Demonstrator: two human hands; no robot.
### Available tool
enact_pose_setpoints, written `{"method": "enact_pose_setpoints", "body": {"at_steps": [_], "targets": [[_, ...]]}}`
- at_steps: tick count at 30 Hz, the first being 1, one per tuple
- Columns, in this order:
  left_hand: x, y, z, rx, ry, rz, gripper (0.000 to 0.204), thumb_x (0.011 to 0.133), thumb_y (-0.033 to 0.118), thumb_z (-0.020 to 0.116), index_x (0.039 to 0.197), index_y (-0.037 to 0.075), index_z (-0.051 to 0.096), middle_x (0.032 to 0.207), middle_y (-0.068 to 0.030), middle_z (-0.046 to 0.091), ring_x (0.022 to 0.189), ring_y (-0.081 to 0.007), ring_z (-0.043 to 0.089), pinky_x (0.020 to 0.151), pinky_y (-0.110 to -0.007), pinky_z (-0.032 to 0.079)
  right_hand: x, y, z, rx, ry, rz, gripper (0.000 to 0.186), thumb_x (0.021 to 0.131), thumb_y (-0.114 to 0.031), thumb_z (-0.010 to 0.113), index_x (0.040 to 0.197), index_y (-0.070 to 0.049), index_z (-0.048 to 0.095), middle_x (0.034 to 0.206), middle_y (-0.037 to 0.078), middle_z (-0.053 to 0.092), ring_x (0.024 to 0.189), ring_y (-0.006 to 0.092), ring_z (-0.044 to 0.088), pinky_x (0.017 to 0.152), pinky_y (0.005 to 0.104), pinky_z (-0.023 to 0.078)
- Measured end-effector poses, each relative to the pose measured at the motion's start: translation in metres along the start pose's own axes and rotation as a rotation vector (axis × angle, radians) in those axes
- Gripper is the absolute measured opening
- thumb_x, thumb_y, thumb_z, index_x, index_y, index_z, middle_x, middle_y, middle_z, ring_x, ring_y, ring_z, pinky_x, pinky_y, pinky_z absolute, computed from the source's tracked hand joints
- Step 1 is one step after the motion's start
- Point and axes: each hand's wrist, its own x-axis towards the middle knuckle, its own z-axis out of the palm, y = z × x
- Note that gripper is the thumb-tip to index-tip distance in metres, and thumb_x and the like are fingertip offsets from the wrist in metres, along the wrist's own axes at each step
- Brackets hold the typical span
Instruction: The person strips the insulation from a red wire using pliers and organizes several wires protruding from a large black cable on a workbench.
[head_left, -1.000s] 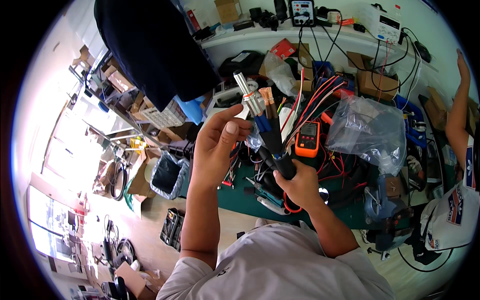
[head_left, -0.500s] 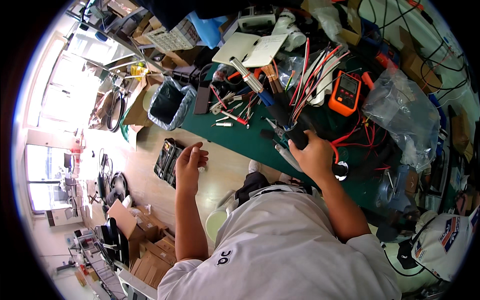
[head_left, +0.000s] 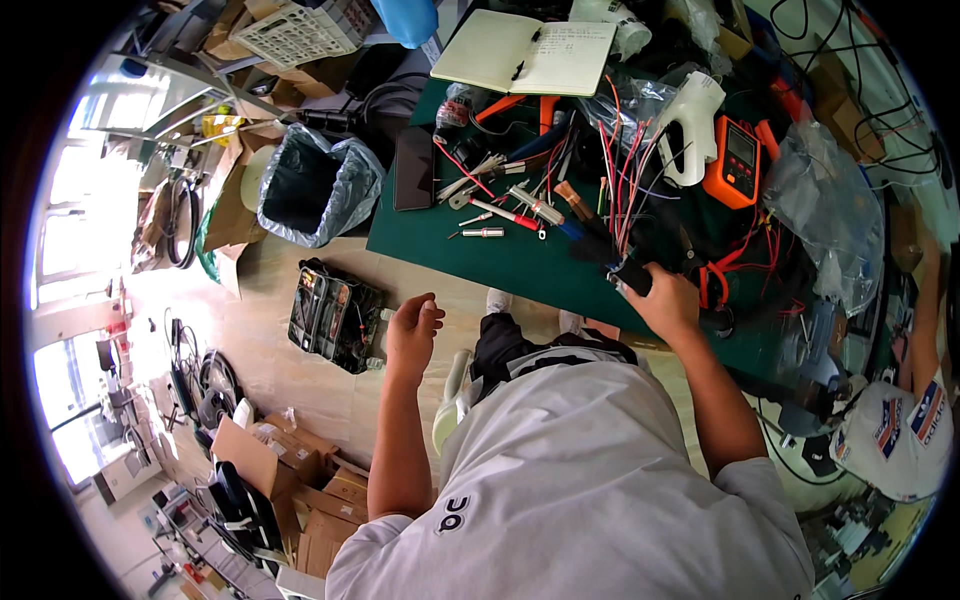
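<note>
My right hand (head_left: 668,300) is closed round a black cable (head_left: 630,272) held low over the green mat (head_left: 480,250). Red, white and dark wires fan upward from it, beside a blue lead with a metal connector (head_left: 542,208) and copper-ended leads (head_left: 580,205). My left hand (head_left: 410,335) hangs empty in front of the mat's edge, fingers loosely bent and apart. Around the cable lie an orange meter (head_left: 732,170), a white plastic piece (head_left: 690,115), small metal parts (head_left: 483,232), a dark phone (head_left: 413,170) and an open notebook (head_left: 485,45).
A lined bin (head_left: 350,195) stands left of the table, a black tool case (head_left: 335,315) on the floor, cartons (head_left: 330,515) at lower left. A vise (head_left: 820,340), plastic bag (head_left: 820,230) and hanging cables occupy the right side. Another person's arm and sleeve (head_left: 925,330) show at far right.
The view has swung down. My left hand has withdrawn from the connector to below the table's edge; my right hand has lowered the cable toward the mat, still gripping it.
</note>
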Motion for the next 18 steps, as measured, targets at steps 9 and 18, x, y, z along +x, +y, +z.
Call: {"method": "enact_pose_setpoints", "body": {"at_steps": [9,18], "targets": [[0.07,-0.021,-0.046,0.203,-0.145,0.087,0.037,0.097,0.024,0.054,0.116,-0.007,0.061,0.086,-0.0115,0.069,0.075,-0.0143,0.061,0.071,-0.029,0.05,-0.018,-0.016,0.021,-0.181,0.11,0.061,0.038,0.069,-0.028,0.081,0.092,-0.007,0.061,0.085,0.01,0.065,0.081,0.0328,0.065,0.069,0.0421,0.052],[0.115,-0.013,-0.074,0.308,-0.197,0.158,0.038,0.097,0.031,0.054,0.094,-0.006,0.065,0.074,-0.0113,0.068,0.067,-0.0156,0.063,0.065,-0.031,0.05,-0.032,-0.051,0.019,-0.284,0.136,0.194,0.078,0.066,-0.017,0.085,0.133,-0.007,0.046,0.125,0.013,0.054,0.119,0.034,0.049,0.099,0.045,0.041]]}}
